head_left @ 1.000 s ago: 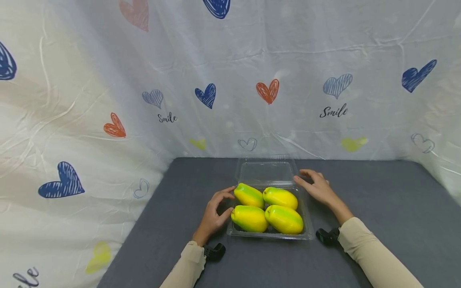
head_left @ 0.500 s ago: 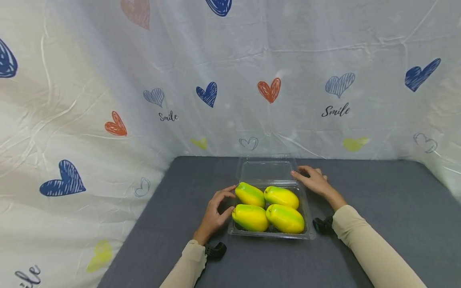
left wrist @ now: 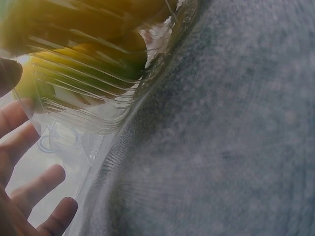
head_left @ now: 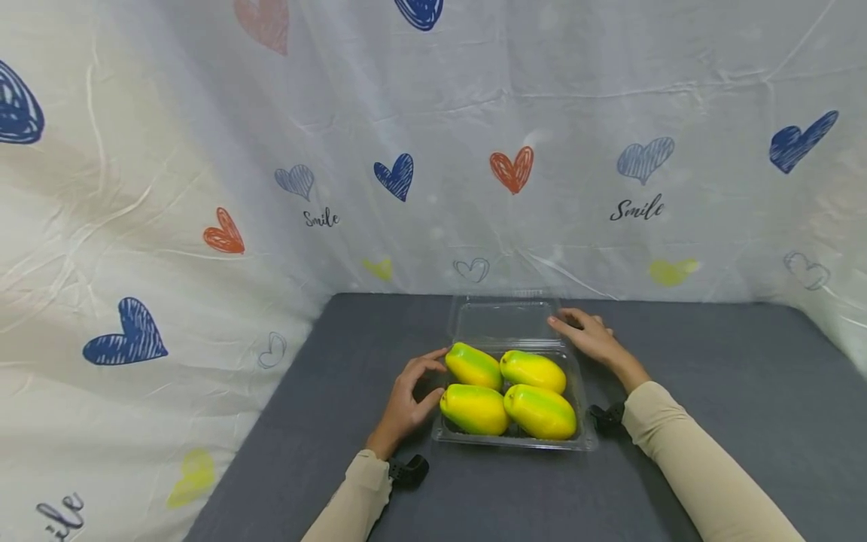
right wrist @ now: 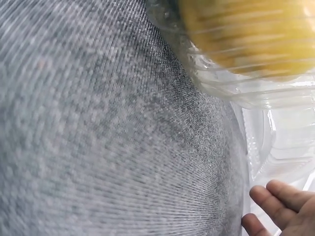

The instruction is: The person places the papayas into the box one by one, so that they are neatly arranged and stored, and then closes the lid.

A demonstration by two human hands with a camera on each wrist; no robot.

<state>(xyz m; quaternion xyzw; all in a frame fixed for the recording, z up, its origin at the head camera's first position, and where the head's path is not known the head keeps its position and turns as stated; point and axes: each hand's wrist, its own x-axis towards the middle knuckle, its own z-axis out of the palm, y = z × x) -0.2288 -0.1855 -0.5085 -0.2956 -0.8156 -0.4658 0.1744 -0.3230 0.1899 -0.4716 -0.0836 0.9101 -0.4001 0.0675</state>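
Note:
A clear plastic clamshell container stands on the table with its lid folded back. Inside lie several smooth yellow-green fruits, papaya-like in shape, such as the front right fruit. My left hand is at the container's left side; its thumb and index finger reach the rim, the other fingers spread apart in the left wrist view. Beside the lid's right edge is my right hand, thumb tip at that edge. Its fingers look extended in the right wrist view; whether they grip the plastic is hard to see.
A dark grey cloth covers the table. A pale curtain printed with hearts and "Smile" hangs behind and along the left. Black wrist bands with cameras sit on both wrists, close to the table.
My right hand has moved a little left and back to the lid's edge. The left hand stays at the container's side. The fruits keep their places, and the view has shifted slightly.

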